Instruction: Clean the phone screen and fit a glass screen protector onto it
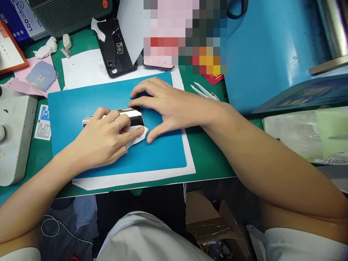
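A phone [136, 119] with a dark, shiny surface and a silver rim lies flat on the blue mat [160, 156]. My left hand [106, 139], with a ring on one finger, presses a folded white wipe [138, 137] along the phone's near edge and covers much of the phone. Its fingers are bent over the wipe. Around the right end of the phone is my right hand [165, 107], thumb and fingers spread apart. One of its fingertips is at the phone's far right corner; whether it touches cannot be made out.
Behind the mat lies a black phone case [123, 59] with a black scraper-like tool [110, 43] on it. White tweezers [205, 91] lie to the right. A grey-white device [16, 145] stands at left, near small packets [43, 123]. The top middle is pixelated.
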The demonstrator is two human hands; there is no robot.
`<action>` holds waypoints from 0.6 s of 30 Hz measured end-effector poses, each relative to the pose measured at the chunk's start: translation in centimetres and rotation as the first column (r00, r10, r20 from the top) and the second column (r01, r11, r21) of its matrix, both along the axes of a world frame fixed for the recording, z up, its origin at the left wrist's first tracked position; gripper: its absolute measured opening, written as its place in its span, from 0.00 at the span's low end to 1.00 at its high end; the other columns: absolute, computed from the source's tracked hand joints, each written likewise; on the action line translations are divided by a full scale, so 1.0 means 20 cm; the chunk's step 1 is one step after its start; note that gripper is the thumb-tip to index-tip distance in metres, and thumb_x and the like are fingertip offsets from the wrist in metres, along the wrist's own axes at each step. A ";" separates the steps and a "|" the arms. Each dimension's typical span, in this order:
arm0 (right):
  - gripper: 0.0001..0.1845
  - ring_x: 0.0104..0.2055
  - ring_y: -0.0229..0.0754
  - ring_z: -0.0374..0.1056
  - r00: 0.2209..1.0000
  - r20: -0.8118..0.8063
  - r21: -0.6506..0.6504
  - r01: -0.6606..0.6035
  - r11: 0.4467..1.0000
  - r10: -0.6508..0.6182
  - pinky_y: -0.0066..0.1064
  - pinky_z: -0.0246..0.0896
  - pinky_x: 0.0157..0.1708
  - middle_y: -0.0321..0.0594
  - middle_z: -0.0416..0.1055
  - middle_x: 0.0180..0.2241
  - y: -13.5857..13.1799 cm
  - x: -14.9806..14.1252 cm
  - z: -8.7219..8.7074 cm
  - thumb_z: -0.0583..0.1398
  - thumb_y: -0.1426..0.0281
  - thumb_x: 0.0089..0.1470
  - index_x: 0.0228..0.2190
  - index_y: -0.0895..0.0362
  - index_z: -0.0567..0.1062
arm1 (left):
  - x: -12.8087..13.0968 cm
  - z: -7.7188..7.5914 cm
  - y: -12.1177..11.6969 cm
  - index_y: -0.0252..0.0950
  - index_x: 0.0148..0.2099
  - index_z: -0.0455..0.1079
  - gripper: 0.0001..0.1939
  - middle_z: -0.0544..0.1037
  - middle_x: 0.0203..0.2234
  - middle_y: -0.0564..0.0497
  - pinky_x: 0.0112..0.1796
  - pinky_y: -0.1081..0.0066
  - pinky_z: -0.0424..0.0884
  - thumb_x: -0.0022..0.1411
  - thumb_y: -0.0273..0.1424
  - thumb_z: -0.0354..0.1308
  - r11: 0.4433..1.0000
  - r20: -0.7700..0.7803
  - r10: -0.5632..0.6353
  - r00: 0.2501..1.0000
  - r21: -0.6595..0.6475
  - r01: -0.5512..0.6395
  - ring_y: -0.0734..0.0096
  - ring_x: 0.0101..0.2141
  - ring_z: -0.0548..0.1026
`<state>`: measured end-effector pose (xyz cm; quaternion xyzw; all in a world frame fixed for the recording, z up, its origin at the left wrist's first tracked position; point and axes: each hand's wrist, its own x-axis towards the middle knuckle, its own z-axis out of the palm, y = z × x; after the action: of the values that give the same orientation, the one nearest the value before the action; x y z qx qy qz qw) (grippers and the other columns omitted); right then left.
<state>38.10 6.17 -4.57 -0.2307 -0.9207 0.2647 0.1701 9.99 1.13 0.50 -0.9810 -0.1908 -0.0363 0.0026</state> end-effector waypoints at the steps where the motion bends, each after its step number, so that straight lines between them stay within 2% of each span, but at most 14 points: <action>1: 0.49 0.68 0.69 0.59 1.000 -0.003 0.000 0.001 1.000 -0.001 0.67 0.55 0.68 0.57 0.66 0.66 0.00 0.00 0.00 0.64 0.32 0.60 0.67 0.53 0.73 | 0.01 0.00 0.00 0.40 0.66 0.73 0.21 0.78 0.42 0.45 0.43 0.57 0.64 0.76 0.28 0.52 1.000 -0.005 -0.001 1.000 0.016 0.001 0.56 0.40 0.73; 6: 0.50 0.68 0.69 0.60 1.000 -0.006 -0.005 0.023 1.000 -0.023 0.65 0.57 0.68 0.56 0.66 0.66 0.00 -0.01 0.00 0.66 0.32 0.57 0.66 0.53 0.74 | -0.01 0.01 0.00 0.42 0.66 0.73 0.20 0.78 0.42 0.45 0.44 0.56 0.66 0.78 0.30 0.50 1.000 -0.034 0.002 0.999 0.020 -0.001 0.56 0.40 0.73; 13: 0.47 0.67 0.68 0.60 0.999 -0.011 0.013 0.040 0.999 -0.040 0.65 0.58 0.67 0.55 0.67 0.66 -0.01 -0.01 0.00 0.64 0.32 0.59 0.65 0.50 0.74 | -0.01 0.00 -0.01 0.37 0.66 0.74 0.22 0.77 0.40 0.43 0.42 0.55 0.64 0.75 0.27 0.51 1.000 -0.010 -0.005 1.000 -0.001 0.005 0.54 0.39 0.72; 18: 0.46 0.68 0.69 0.60 0.999 -0.008 0.004 0.033 0.999 -0.033 0.66 0.57 0.67 0.56 0.67 0.66 0.00 -0.01 0.00 0.65 0.34 0.60 0.65 0.52 0.74 | 0.00 -0.01 -0.01 0.40 0.66 0.74 0.22 0.77 0.40 0.44 0.41 0.57 0.62 0.76 0.28 0.51 1.000 -0.015 -0.003 1.000 -0.007 0.003 0.56 0.39 0.71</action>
<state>37.94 6.09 -4.64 -0.2443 -0.9167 0.2608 0.1787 9.91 0.87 0.38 -0.9815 -0.1895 -0.0282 0.0008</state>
